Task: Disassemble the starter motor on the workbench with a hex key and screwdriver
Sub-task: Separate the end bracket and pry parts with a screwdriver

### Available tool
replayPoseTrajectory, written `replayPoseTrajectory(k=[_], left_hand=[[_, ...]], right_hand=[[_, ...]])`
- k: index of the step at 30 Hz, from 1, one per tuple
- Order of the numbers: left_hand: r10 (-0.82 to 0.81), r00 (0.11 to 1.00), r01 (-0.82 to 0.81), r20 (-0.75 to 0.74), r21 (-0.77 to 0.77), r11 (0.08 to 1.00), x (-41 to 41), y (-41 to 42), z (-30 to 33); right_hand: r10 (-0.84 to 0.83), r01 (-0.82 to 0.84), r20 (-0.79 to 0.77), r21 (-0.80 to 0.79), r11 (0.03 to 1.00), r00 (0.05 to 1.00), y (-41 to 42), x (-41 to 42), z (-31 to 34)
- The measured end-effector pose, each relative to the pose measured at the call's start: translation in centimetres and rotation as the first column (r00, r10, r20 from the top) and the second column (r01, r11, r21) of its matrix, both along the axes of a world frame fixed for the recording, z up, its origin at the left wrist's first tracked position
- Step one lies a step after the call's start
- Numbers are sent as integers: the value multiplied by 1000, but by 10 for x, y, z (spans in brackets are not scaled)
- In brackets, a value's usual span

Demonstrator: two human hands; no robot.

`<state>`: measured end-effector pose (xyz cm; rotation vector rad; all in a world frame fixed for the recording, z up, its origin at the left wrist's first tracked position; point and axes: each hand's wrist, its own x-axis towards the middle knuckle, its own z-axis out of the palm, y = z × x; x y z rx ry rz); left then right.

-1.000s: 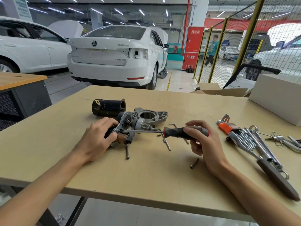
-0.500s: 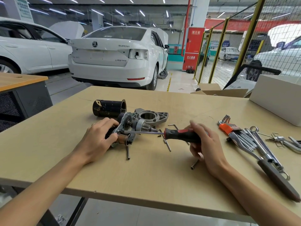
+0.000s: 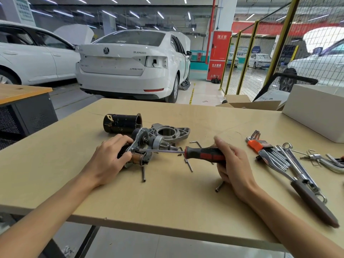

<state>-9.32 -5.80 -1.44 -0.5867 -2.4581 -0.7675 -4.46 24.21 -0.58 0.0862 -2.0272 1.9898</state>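
Observation:
The partly stripped starter motor (image 3: 143,148) lies mid-bench, its copper commutator end facing me. My left hand (image 3: 109,159) grips its left side. My right hand (image 3: 232,164) holds the black-and-red handle of the screwdriver (image 3: 202,154), whose shaft runs left with its tip against the motor's end plate. The black cylindrical housing (image 3: 122,123) lies behind the motor. The grey aluminium nose bracket (image 3: 173,134) rests to the right of the housing. Long bolts (image 3: 143,174) and a loose hex key (image 3: 195,143) lie around the motor.
An orange-holdered hex key set (image 3: 258,144), wrenches (image 3: 297,164) and a brown-handled tool (image 3: 312,200) lie at the right. A white box (image 3: 316,110) and cardboard (image 3: 247,104) stand at the back right. White cars and a yellow mesh fence lie beyond the workbench (image 3: 167,207).
My right hand has shifted its hold on the screwdriver handle, fingers lifting and re-wrapping lower while the handle turns. The left hand and motor have stayed put.

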Motion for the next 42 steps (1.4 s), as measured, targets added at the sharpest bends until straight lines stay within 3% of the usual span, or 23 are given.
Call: replayPoseTrajectory(k=[6,13,19,36,42], left_hand=[[6,1000,-6,9,-2,1000,0,0,0],[10,1000,-10,9,-8,1000,-1,-1,0],[5,1000,-5,6,-5,1000,-2,-1,-1],[7,1000,-7,14,2,1000,0,0,2],[11,1000,-11,23,5,1000,0,0,1]], right_hand=[[10,-11,-50,-24,1000,999,3,-1,-1],[-7,11,78,-58,998,997,2,-4,-1],[68,-69,-12,-67,995,998,3,1,2],[34,-32,50,-33,999,998,1,0,-1],[57,-57,1,-27,998,998,3,1,1]])
